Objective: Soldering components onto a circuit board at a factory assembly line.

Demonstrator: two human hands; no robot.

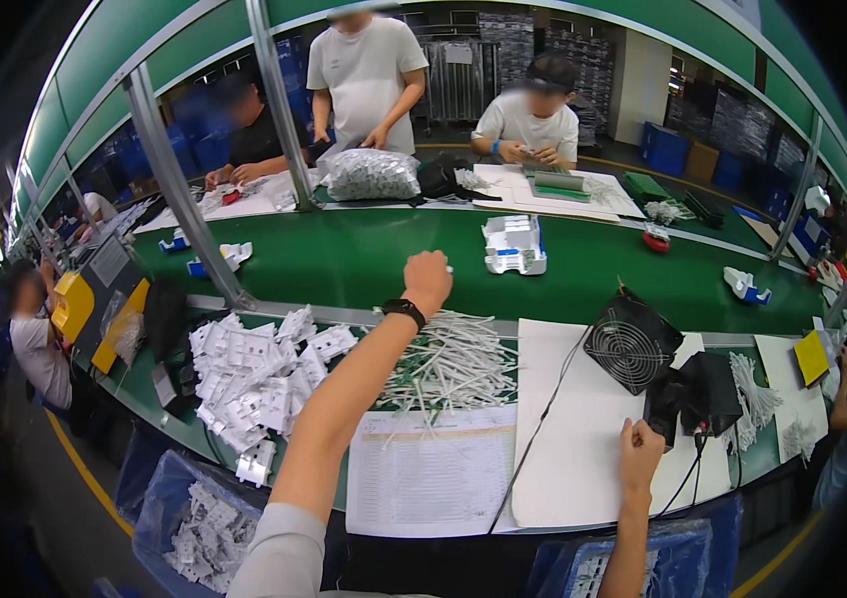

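Observation:
My left hand, a dark watch on its wrist, is stretched out over the near edge of the green belt. Its fingers are curled closed; a speck of white shows beside them, too small to name. Just below lies a heap of short white cables. My right hand is closed over the white board, next to a black boxy device; what its fingers hold, if anything, is hidden. Left of my left forearm, white plastic housings are piled up.
A printed sheet lies before me. A black fan with a wire guard stands at right, its cord crossing the board. White-and-blue housings sit on the belt. Metal posts rise at left. Blue lined bins stand below; people work opposite.

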